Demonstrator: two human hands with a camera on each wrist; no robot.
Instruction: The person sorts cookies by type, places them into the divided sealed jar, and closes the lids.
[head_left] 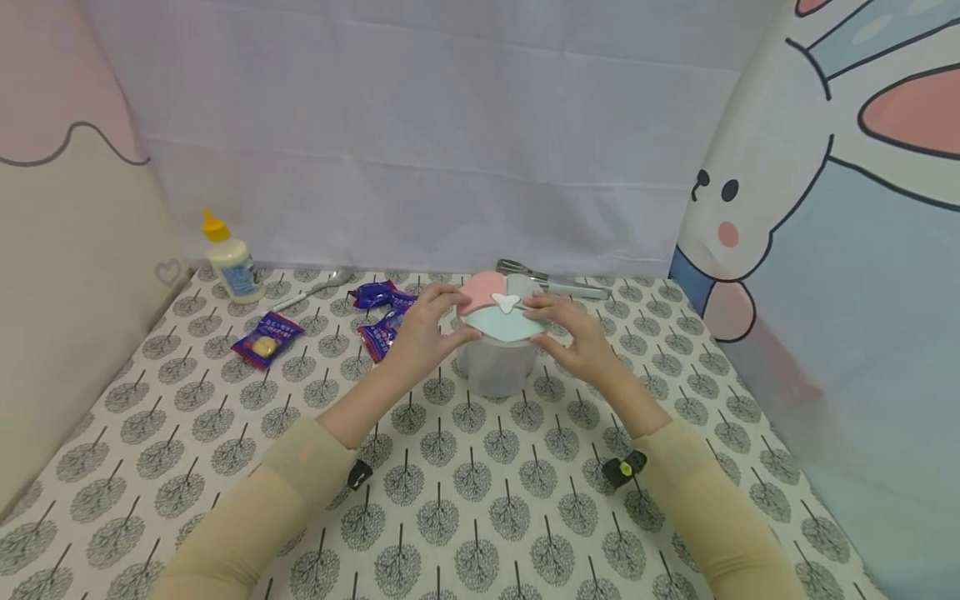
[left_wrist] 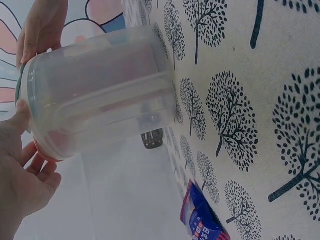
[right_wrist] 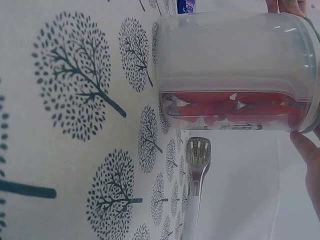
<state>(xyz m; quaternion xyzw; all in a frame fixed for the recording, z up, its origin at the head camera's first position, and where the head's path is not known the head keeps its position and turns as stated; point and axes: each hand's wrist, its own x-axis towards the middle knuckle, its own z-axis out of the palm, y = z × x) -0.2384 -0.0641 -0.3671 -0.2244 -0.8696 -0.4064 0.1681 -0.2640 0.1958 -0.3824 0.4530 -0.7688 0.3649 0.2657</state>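
A translucent plastic canister [head_left: 498, 372] stands upright on the patterned cloth, under a round lid [head_left: 501, 323] with pink, grey and mint sections and a white knob. My left hand [head_left: 426, 329] grips the lid's left edge, fingers on top and thumb at the front. On the opposite edge my right hand [head_left: 576, 335] holds the lid in the same way. Seen from the left wrist, the lid lies at the canister's [left_wrist: 100, 90] rim, with the left hand [left_wrist: 22, 172] beside it. Red wrapped contents [right_wrist: 235, 106] show through one compartment in the right wrist view.
Tongs [head_left: 573, 289] lie behind the canister. Left of it are several purple snack packets [head_left: 267, 339], a spoon [head_left: 311, 288] and a bottle with a yellow tip [head_left: 238, 271]. A white curtain [head_left: 420, 150] hangs behind; a rabbit-printed curtain [head_left: 847, 350] hangs at right.
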